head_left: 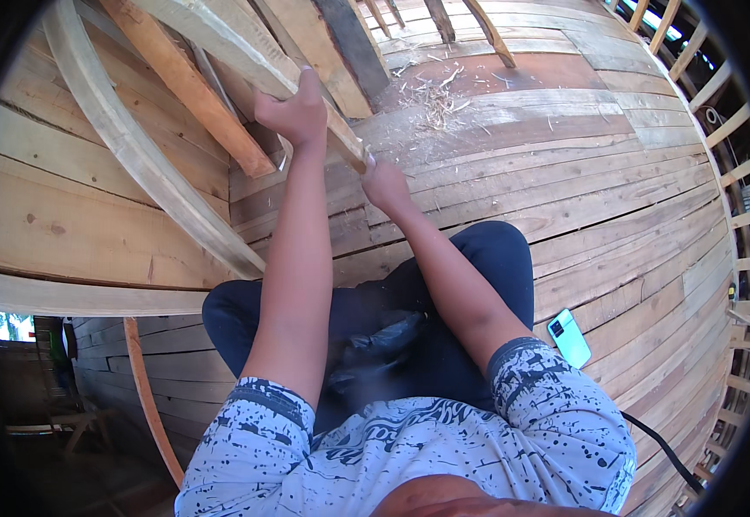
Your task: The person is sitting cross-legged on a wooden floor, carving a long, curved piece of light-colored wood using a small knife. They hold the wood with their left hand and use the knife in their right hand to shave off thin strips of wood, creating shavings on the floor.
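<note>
A long pale wooden beam [237, 53] slants from the top left down to a narrow end in front of me. My left hand [296, 112] is closed around it partway along, thumb pointing up. At the beam's lower end, my right hand [385, 186] is closed with its fingers against the wood; part of that grip is hidden. Both arms reach forward over my crossed legs. A dark crumpled, shiny item [384, 338] lies in my lap; what it is I cannot tell.
Curved wooden ribs [125, 138] and an orange-brown timber [207, 95] stand at the left. Wood shavings [440, 103] litter the plank floor [599, 215] ahead. A light-blue phone [570, 338] lies by my right knee, and a dark cable [664, 444] runs behind it. Upright slats [728, 127] line the right.
</note>
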`<state>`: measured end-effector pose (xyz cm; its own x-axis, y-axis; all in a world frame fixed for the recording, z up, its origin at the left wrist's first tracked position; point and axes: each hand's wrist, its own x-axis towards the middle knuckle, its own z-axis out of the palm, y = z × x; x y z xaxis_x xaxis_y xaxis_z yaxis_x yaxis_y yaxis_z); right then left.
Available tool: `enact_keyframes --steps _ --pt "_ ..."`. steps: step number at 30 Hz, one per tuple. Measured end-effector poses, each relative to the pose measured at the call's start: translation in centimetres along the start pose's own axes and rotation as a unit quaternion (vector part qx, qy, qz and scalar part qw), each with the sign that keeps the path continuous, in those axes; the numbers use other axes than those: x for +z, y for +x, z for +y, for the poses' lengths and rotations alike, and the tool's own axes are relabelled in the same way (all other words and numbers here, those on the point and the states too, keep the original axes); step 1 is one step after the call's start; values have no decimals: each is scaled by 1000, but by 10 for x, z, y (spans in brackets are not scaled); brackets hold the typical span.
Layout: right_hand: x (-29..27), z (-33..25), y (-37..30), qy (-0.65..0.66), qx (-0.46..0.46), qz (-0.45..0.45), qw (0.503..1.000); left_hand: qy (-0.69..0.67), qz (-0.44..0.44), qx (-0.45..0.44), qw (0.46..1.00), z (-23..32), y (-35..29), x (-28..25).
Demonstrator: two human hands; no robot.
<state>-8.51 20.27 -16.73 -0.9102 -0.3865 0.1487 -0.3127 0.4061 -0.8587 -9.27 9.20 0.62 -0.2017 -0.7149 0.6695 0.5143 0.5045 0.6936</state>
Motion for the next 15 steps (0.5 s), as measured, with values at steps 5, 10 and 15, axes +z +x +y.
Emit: enact_keyframes --steps 5,10,15 --pt "-6 -33 -5 -6 109 11 994 20 1 13 1000 -10 6 2" --pt "-3 -34 7 22 39 11 999 27 -12 34 999 -20 13 12" --pt "-11 -47 8 47 65 31 996 -17 -9 29 999 -18 13 15"
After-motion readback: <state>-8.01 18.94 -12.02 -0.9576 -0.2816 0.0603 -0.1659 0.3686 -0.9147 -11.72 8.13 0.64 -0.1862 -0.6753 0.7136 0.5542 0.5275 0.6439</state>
